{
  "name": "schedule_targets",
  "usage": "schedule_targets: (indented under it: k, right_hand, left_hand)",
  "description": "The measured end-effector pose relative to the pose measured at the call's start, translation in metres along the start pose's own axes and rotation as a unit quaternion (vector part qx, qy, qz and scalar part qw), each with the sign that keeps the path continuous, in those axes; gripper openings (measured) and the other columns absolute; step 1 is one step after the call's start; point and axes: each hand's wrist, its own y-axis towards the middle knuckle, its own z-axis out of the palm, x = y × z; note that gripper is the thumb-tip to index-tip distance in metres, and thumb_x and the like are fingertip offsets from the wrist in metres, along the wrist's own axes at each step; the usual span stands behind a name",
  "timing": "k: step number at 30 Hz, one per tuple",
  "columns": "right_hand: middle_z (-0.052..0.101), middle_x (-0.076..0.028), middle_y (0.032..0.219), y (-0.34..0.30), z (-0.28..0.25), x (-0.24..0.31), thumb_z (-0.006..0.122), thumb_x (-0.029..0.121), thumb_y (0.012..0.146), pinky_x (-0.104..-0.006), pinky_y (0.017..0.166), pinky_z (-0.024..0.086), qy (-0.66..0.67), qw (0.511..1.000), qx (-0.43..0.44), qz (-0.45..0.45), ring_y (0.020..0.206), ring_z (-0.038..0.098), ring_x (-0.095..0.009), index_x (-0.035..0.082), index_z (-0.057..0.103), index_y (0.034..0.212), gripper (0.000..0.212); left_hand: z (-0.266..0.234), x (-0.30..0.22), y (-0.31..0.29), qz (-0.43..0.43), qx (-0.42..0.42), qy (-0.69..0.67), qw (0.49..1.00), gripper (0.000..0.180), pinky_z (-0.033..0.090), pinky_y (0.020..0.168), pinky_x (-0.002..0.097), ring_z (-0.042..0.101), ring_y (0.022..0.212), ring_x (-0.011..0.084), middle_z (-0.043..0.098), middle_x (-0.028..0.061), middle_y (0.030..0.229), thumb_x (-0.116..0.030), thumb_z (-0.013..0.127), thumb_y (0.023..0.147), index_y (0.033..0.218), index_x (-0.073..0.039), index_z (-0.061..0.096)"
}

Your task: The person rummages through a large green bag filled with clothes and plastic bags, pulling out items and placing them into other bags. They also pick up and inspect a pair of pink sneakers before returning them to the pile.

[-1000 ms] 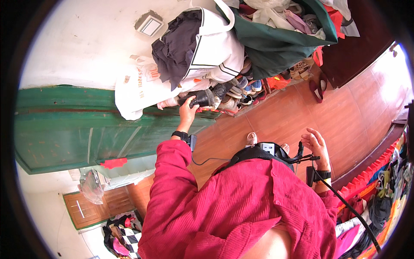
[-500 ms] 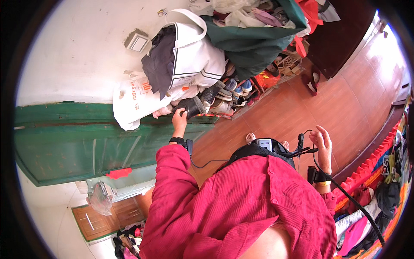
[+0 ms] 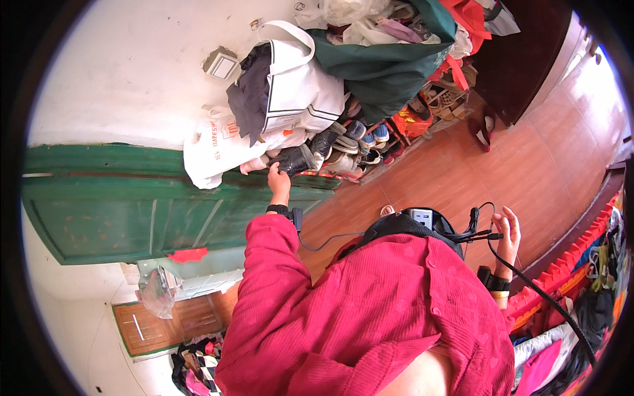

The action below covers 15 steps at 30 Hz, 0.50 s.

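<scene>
My left hand [image 3: 279, 183] reaches forward to the near end of a black shoe [image 3: 294, 160] and has its fingers closed on the edge. The shoe lies at the near end of a rack of several shoes [image 3: 356, 135]. Beside it are a white plastic bag [image 3: 214, 152] and, above, a white tote bag [image 3: 307, 92] with dark cloth hanging out. Off to my right, my right hand [image 3: 508, 236] is held above the floor with fingers apart and nothing in it. Black cables [image 3: 477, 231] pass close to that hand, from a grey device [image 3: 421, 216] at my waist.
A green door [image 3: 112, 218] stands at the left. Beyond the tote is a large dark green bag [image 3: 389, 72] full of cloth and plastic. A dark red shoe [image 3: 480, 134] lies on the tiled floor [image 3: 456, 178]. Piled clothes [image 3: 568, 330] fill the right side.
The view has shifted a little, so the bags and door sit differently in it. My left hand stays at the black shoe. My right hand has its fingers slightly more curled.
</scene>
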Motion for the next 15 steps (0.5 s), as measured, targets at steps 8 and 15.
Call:
schedule_targets:
  k: [8, 15]
  right_hand:
    - [0.066, -0.003, 0.102, -0.008, -0.011, -0.001, 0.051, 0.017, 0.098, -0.0262, 0.089, 0.039, 0.004, 0.999, 0.022, -0.031, 0.101, 0.057, -0.011, 0.004, 0.056, 0.122, 0.028]
    - [0.058, -0.007, 0.124, -0.019, -0.044, -0.038, 0.050, 0.017, 0.098, -0.0273, 0.097, 0.040, 0.005, 0.995, -0.086, -0.045, 0.114, 0.051, -0.013, 0.005, 0.048, 0.132, 0.036]
  left_hand:
    - [0.008, -0.041, -0.010, 0.171, 0.215, 0.123, 0.954, 0.030, 0.039, 0.099, 0.0395, 0.058, 0.108, 0.0308, 0.067, 0.0151, 0.107, -0.013, 0.060, 0.079, 0.108, -0.011, 0.066]
    - [0.026, -0.064, -0.007, 0.172, 0.232, 0.191, 0.938, 0.028, 0.047, 0.089, 0.0403, 0.063, 0.098, 0.0321, 0.069, 0.0137, 0.099, -0.026, 0.062, 0.080, 0.103, -0.013, 0.069]
